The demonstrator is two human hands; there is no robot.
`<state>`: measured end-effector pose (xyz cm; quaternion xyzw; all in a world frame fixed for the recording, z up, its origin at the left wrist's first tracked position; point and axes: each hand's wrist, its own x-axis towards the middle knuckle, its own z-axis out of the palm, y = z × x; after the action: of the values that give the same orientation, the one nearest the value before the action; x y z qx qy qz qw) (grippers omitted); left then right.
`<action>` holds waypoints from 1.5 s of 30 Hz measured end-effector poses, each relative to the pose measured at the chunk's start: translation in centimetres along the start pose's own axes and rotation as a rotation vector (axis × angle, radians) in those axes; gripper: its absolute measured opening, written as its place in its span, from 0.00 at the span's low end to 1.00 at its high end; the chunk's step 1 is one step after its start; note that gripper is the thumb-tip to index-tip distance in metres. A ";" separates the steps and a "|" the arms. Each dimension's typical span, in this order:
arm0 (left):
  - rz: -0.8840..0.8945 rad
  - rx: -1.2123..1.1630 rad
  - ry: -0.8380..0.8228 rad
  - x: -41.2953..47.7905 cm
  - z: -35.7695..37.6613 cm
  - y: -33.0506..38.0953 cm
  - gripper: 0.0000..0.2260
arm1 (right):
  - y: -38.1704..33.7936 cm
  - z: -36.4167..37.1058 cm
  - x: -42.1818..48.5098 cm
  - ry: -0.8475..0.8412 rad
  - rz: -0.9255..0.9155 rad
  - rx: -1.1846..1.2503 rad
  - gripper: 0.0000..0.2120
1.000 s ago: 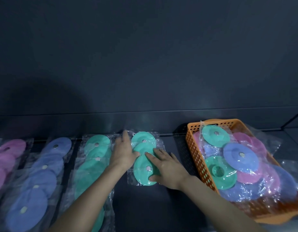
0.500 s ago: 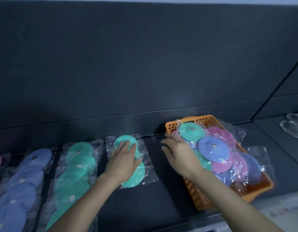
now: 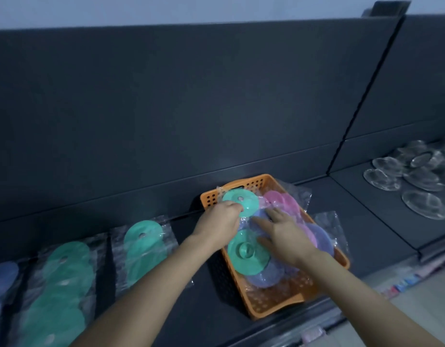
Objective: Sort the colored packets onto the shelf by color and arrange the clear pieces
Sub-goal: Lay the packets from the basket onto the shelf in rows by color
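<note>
Reaching into the orange basket (image 3: 276,305), the left hand (image 3: 220,219) seems to pinch the top green packet (image 3: 244,200) — blur hides the contact — while the right hand (image 3: 285,236) lies flat and splayed, likely steadying the pile (image 3: 271,274); green rows (image 3: 143,246) lie on the shelf (image 3: 366,221).

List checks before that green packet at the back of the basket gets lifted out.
1. Left hand pinches green packet at its edge: ok.
2. Right hand open on the other packets, holding nothing: ok.
3. Green packet's wrap free of pink packet beside it: cannot tell.
4. Orange basket fully on the shelf: cannot tell, its front corner sits near the edge.
5. Shorter green row in view as target: ok.
</note>
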<state>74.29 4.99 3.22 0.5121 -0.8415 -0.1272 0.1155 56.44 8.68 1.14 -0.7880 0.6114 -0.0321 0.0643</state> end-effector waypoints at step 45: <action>-0.585 -1.738 0.419 -7.5 -4.6 -5.5 0.05 | -2.9 1.1 -1.4 -0.070 -0.223 -0.023 0.17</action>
<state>83.71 8.79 5.25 0.4498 -0.2515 -0.6401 0.5699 58.99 10.80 0.52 -0.8524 0.5178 -0.0043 0.0728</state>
